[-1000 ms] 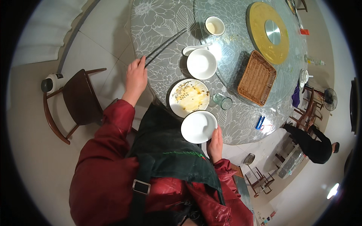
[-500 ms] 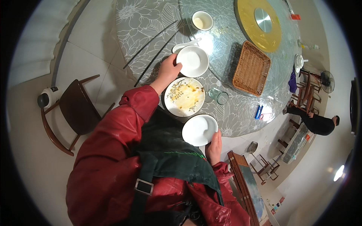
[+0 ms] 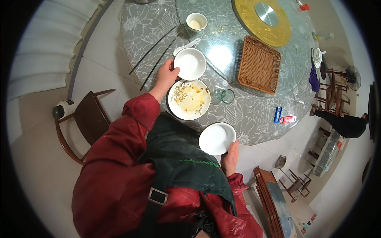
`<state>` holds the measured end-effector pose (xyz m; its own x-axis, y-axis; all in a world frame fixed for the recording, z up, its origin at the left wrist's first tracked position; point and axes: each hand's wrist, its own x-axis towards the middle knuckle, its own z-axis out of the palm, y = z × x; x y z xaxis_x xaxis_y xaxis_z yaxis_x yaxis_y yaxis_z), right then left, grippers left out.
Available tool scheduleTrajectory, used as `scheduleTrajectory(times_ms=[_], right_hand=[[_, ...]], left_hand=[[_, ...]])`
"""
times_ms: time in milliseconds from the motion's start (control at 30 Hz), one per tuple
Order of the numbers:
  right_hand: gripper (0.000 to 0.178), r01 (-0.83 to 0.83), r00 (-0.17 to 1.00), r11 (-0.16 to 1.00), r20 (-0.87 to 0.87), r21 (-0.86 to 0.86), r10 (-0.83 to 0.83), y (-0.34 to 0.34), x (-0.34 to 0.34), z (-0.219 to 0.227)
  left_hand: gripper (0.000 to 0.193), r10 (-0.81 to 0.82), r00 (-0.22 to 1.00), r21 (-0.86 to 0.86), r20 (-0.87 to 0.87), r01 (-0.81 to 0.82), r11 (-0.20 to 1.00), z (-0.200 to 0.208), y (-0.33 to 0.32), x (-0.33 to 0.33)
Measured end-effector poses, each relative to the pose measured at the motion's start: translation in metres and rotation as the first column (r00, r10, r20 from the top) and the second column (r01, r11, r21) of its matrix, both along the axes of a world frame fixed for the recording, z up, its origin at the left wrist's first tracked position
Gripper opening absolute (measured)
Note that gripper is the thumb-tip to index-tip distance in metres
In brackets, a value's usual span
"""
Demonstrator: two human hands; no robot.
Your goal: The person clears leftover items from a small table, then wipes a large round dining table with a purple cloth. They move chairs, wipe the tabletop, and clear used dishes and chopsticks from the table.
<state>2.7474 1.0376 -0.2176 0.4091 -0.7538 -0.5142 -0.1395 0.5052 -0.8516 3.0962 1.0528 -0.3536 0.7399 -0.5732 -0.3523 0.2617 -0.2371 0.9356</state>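
Note:
My left hand (image 3: 165,76) grips the near-left rim of a small white dish (image 3: 191,63), thumb over its edge. Just below that dish lies a patterned plate (image 3: 189,106) smeared with yellow food scraps. At the table's near edge, my right hand (image 3: 230,158) is closed on the right rim of a white shallow bowl (image 3: 216,139), held apart from the plate. A white spoon (image 3: 185,47) lies beyond the left dish, partly behind its rim. Two black chopsticks (image 3: 155,46) lie to the left. A clear greenish glass (image 3: 227,96) is right of the plate.
A white cup (image 3: 196,22) stands farther back. The glass turntable (image 3: 218,33) bears a wicker basket (image 3: 259,65) and a gold disc (image 3: 278,29). Blue (image 3: 278,115) and red (image 3: 288,119) small items lie at right. A wooden chair (image 3: 89,117) stands left; a person (image 3: 345,123) is far right.
My right hand has drawn the white bowl rightward and away from the soiled plate. The left-hand dish has shifted slightly left over the plate's far side. The whole view has also shifted.

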Motion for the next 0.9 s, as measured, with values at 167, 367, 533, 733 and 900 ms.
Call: scheduleTrajectory(times_ms=[167, 367, 533, 733, 900], right_hand=[[0.046, 0.078, 0.997, 0.996, 0.021, -0.047, -0.077, -0.002, -0.037, -0.01], [0.049, 0.163, 0.986, 0.985, -0.01, -0.057, -0.164, 0.005, -0.069, -0.014], [0.048, 0.246, 0.969, 0.967, 0.02, -0.061, -0.245, 0.011, -0.084, -0.008], [0.045, 0.27, 0.948, 0.947, -0.125, -0.173, -0.293, 0.013, -0.102, -0.007], [0.041, 0.543, 0.806, 0.814, 0.144, 0.205, -0.574, 0.007, -0.108, -0.006]], left_hand=[[0.035, -0.013, 0.988, 0.106, 0.157, -0.004, 0.994, 0.035, 0.002, -0.005], [0.038, -0.112, 0.922, 0.219, 0.37, 0.031, 0.975, 0.04, 0.026, -0.001], [0.035, -0.255, 0.967, 0.305, 0.016, 0.239, 0.922, 0.051, 0.052, -0.018], [0.035, -0.33, 0.943, 0.29, -0.04, 0.327, 0.899, -0.001, 0.084, -0.034], [0.042, -0.471, 0.736, 0.485, 0.485, 0.221, 0.846, 0.021, 0.086, -0.035]])
